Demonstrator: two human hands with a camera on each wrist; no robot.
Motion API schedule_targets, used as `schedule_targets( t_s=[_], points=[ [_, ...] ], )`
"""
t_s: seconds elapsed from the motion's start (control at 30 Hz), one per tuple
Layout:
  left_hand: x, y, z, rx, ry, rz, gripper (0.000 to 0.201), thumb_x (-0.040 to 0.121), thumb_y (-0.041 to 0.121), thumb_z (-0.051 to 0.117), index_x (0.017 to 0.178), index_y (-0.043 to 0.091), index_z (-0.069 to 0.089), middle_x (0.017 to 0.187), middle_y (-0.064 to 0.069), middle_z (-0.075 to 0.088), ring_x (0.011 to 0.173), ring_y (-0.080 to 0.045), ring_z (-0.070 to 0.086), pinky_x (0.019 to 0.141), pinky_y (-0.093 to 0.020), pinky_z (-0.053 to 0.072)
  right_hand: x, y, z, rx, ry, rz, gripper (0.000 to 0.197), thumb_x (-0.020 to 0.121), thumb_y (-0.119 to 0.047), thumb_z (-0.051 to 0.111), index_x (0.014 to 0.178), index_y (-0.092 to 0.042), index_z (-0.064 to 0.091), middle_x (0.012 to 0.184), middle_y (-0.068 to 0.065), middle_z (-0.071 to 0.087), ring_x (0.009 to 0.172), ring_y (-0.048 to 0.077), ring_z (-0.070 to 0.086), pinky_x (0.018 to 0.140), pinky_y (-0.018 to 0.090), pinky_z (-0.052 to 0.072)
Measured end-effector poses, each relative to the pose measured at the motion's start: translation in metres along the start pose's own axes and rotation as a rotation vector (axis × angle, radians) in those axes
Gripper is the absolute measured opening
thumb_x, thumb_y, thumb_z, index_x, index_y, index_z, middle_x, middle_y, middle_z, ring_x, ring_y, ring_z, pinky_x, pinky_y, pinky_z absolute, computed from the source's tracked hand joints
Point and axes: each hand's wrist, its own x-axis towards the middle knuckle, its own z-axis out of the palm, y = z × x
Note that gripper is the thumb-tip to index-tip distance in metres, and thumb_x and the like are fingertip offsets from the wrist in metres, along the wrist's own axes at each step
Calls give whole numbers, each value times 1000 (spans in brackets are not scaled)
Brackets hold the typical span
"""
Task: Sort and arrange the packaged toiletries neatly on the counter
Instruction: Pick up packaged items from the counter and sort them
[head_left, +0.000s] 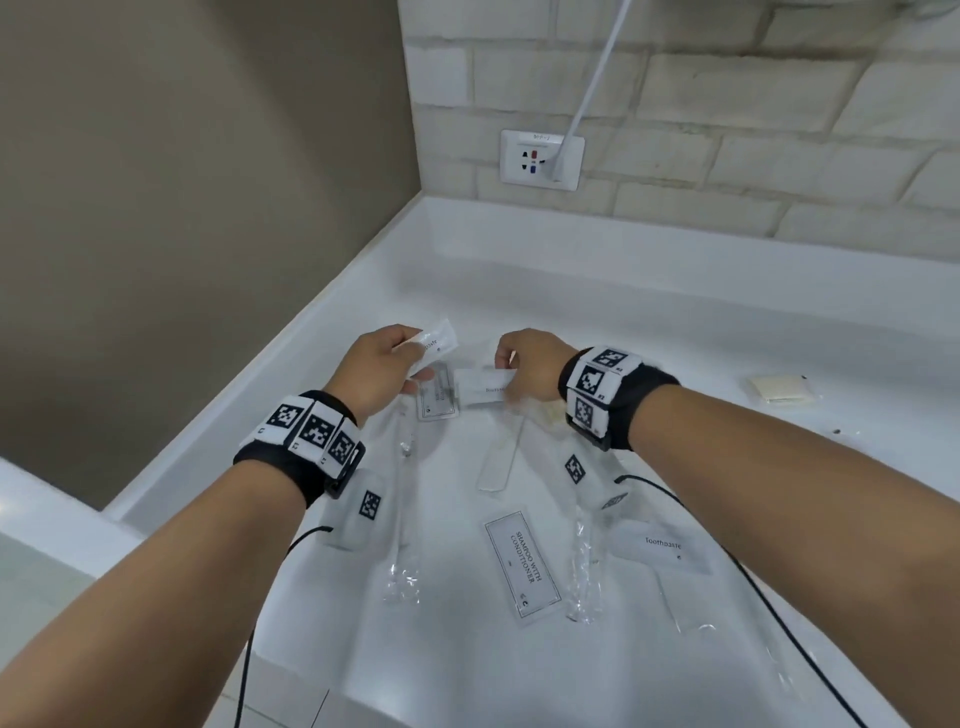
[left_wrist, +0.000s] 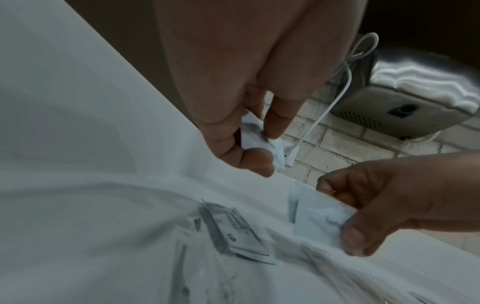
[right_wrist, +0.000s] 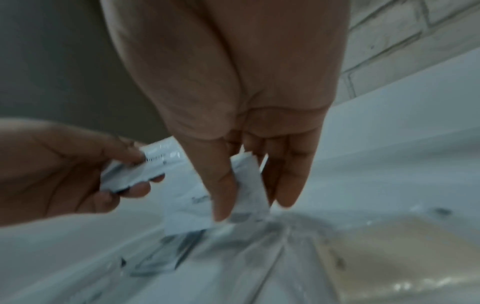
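Note:
My left hand pinches a white toothpaste sachet above the white counter, thumb and fingers closed on its end. My right hand pinches a second toothpaste sachet by its right end, low over the counter. Between and below the two hands a small framed sachet lies flat. Nearer me lie a shampoo with conditioner sachet, a third toothpaste sachet and clear-wrapped toothbrushes.
A beige flat packet lies at the right of the counter. A wall socket with a white cord plugged in sits on the tiled back wall. A grey wall bounds the left. A metal dispenser hangs above.

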Motion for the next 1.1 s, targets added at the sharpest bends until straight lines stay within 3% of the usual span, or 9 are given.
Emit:
schedule_targets(
  t_s=[0.07, 0.13, 0.23, 0.3, 0.4, 0.6, 0.77, 0.97, 1.1],
  points=[
    [-2, 4, 3, -73, 15, -1, 25, 98, 26, 49, 112, 11, 64, 115, -12, 68, 83, -15, 70, 64, -20, 56, -20, 3, -14, 122, -5, -44, 25, 74, -4, 74, 89, -17, 58, 96, 1, 56, 64, 15, 53, 55, 21, 43],
    [-4, 11, 12, -113, -52, -37, 39, 95, 43, 51, 105, 10, 67, 110, -17, 70, 85, -23, 70, 82, -37, 59, -43, 4, -27, 231, -14, -60, 25, 73, -5, 77, 88, -19, 63, 93, 1, 56, 53, 12, 54, 53, 19, 49],
    [-15, 25, 34, -129, -228, -89, 56, 88, 59, 50, 107, 9, 69, 109, -18, 71, 92, -31, 69, 92, -48, 55, -70, 5, -38, 313, 26, -71, 27, 68, -4, 82, 85, -20, 66, 84, 4, 59, 53, 15, 58, 58, 24, 56],
    [-26, 33, 53, -148, -355, -86, 56, 91, 58, 49, 112, 10, 69, 108, -14, 72, 94, -29, 70, 86, -41, 57, -85, 8, -39, 368, 91, -54, 32, 64, -4, 85, 84, -18, 65, 84, 8, 63, 58, 19, 61, 66, 34, 59],
    [-43, 41, 73, -157, -498, -58, 48, 96, 49, 48, 115, 10, 68, 97, -6, 72, 80, -18, 68, 75, -32, 54, -104, 18, -35, 415, 190, 4, 39, 60, -8, 89, 85, -16, 61, 79, 7, 61, 58, 18, 59, 64, 35, 60],
    [-60, 40, 92, -204, -648, -49, 33, 100, 29, 51, 120, 5, 62, 100, -12, 68, 81, -24, 70, 62, -31, 57, -140, 36, -18, 446, 377, 127, 50, 54, -17, 94, 90, -11, 59, 68, -1, 55, 54, 13, 51, 44, 16, 45],
    [-74, 37, 109, -164, -699, -53, 29, 102, 23, 47, 122, 7, 61, 99, -11, 68, 72, -20, 68, 53, -24, 52, -160, 49, 2, 329, 463, 159, 41, 55, -23, 93, 81, -18, 62, 87, 0, 59, 63, 8, 50, 61, 21, 42],
    [-78, 28, 113, -163, -633, -61, 30, 102, 19, 46, 125, 6, 58, 99, -16, 67, 71, -22, 67, 53, -24, 52, -188, 73, 18, 327, 422, 257, 40, 68, -25, 84, 95, -17, 57, 90, -1, 59, 65, 10, 51, 59, 20, 42],
    [-75, 35, 109, -211, -548, -70, 30, 101, 18, 46, 126, 7, 58, 105, -18, 64, 67, -19, 68, 53, -24, 53, -202, 89, 31, 75, 120, 298, 37, 77, -31, 75, 106, -17, 56, 101, -1, 58, 87, 15, 56, 75, 24, 47]
  ],
)
